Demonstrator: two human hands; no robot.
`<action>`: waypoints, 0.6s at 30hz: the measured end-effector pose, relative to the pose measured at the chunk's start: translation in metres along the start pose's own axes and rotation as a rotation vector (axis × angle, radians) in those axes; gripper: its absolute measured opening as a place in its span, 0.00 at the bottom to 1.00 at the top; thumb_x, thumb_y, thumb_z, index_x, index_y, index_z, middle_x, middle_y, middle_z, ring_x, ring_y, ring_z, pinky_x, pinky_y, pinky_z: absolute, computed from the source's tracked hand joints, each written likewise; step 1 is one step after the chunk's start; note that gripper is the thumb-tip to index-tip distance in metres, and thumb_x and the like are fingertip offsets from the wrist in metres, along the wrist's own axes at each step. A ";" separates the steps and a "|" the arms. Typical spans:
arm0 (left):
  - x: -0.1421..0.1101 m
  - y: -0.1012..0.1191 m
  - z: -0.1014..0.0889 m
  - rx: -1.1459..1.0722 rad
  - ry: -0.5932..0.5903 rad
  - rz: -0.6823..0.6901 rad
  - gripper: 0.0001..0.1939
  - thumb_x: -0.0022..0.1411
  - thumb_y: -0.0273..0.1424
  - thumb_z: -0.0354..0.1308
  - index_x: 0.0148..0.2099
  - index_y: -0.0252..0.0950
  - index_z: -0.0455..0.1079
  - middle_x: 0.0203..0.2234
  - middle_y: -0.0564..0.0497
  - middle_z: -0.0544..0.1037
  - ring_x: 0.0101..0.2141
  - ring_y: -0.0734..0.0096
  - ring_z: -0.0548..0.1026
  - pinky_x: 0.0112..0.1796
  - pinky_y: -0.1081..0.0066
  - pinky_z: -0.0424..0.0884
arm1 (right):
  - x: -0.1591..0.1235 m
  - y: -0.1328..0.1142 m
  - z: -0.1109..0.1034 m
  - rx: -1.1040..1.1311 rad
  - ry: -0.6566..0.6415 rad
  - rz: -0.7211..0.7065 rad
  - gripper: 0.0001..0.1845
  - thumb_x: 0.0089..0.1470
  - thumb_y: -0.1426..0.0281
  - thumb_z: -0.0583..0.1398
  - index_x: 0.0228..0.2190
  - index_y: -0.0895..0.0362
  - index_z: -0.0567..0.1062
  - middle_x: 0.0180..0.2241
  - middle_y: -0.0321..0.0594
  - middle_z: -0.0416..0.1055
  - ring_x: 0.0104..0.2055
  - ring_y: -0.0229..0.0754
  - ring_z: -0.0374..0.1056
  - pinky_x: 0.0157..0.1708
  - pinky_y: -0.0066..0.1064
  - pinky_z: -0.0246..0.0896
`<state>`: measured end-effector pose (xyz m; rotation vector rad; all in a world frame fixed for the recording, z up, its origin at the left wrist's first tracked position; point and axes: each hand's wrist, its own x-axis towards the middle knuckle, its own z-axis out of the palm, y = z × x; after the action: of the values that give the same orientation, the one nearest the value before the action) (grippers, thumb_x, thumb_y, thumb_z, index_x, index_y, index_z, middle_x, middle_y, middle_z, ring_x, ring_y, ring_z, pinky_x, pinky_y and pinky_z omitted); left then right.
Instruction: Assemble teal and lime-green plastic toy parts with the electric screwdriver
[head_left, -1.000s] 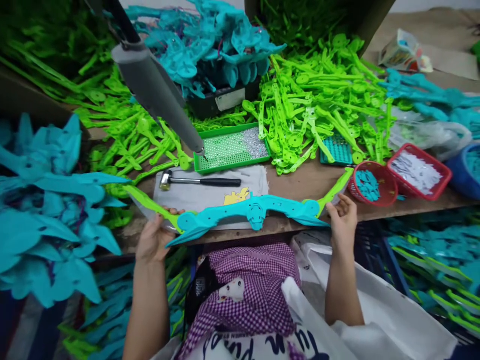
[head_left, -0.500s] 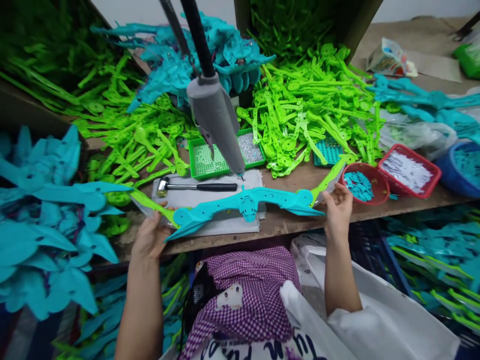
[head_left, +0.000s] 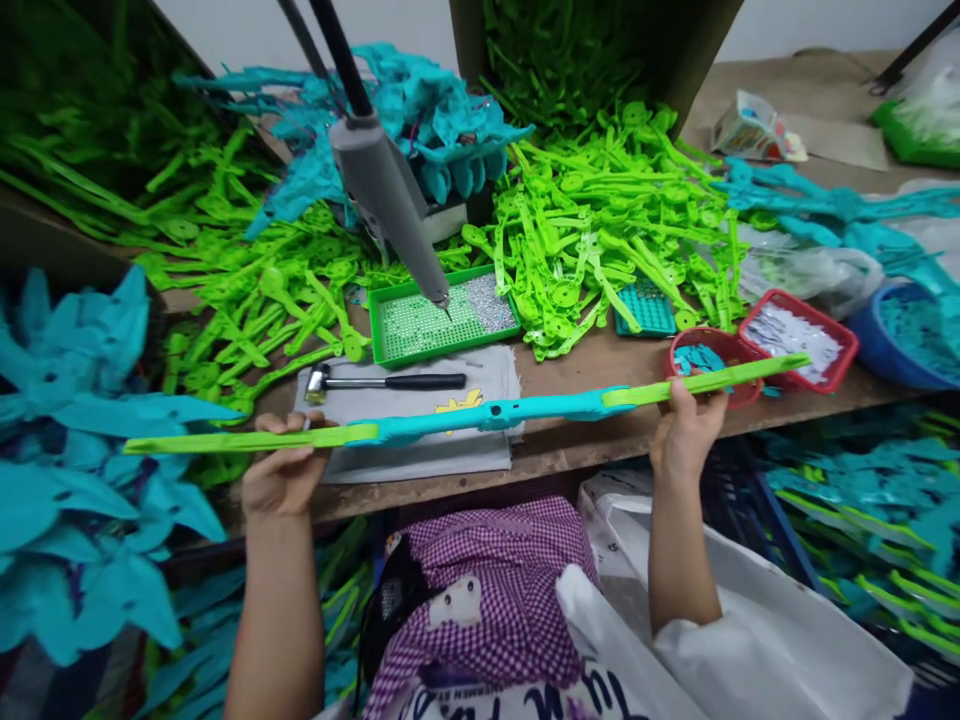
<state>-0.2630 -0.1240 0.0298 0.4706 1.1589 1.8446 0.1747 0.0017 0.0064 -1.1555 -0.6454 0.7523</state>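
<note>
A long, slim bow (head_left: pixel 495 414) of smooth plastic, blue in the middle and green at both ends, is spanning the two hands above the front of the wooden bench (head_left: pixel 600 365). The left hand (head_left: pixel 283 470) is holding one green end in a closed grip; the right hand (head_left: pixel 688 430) is pinching the other between thumb and fingers. Between and beyond the grips, a metal-headed hammer (head_left: pixel 386 382) is lying on a grey, frayed cloth (head_left: pixel 420 462). Farther out, a grey driver (head_left: pixel 394 205) is hanging over a perforated green tray (head_left: pixel 379 335). A round red tub (head_left: pixel 679 365) is standing just beyond the right grip.
</note>
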 end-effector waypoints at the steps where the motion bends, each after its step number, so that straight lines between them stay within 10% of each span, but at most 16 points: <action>1: 0.000 0.000 -0.001 0.005 -0.001 0.013 0.20 0.35 0.12 0.58 0.30 0.38 0.63 0.27 0.60 0.70 0.39 0.75 0.72 0.44 0.69 0.72 | -0.001 0.003 0.001 -0.003 -0.004 0.008 0.24 0.41 0.65 0.67 0.39 0.53 0.65 0.37 0.33 0.67 0.39 0.36 0.67 0.47 0.38 0.64; 13: -0.005 -0.002 0.002 0.099 0.113 0.035 0.20 0.39 0.17 0.61 0.35 0.42 0.69 0.30 0.60 0.77 0.40 0.72 0.75 0.47 0.66 0.71 | 0.006 0.023 0.015 0.012 -0.036 0.101 0.25 0.38 0.65 0.67 0.38 0.53 0.64 0.36 0.31 0.65 0.36 0.33 0.66 0.40 0.31 0.65; 18: -0.025 0.024 0.021 0.245 -0.020 -0.001 0.22 0.45 0.25 0.68 0.43 0.40 0.67 0.36 0.52 0.80 0.39 0.61 0.78 0.40 0.63 0.75 | 0.021 0.007 0.010 -0.096 0.003 0.047 0.23 0.35 0.61 0.67 0.33 0.55 0.66 0.31 0.31 0.66 0.31 0.34 0.63 0.33 0.29 0.62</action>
<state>-0.2463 -0.1379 0.0645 0.6244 1.3781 1.7010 0.1779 0.0254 0.0040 -1.2631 -0.6592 0.7663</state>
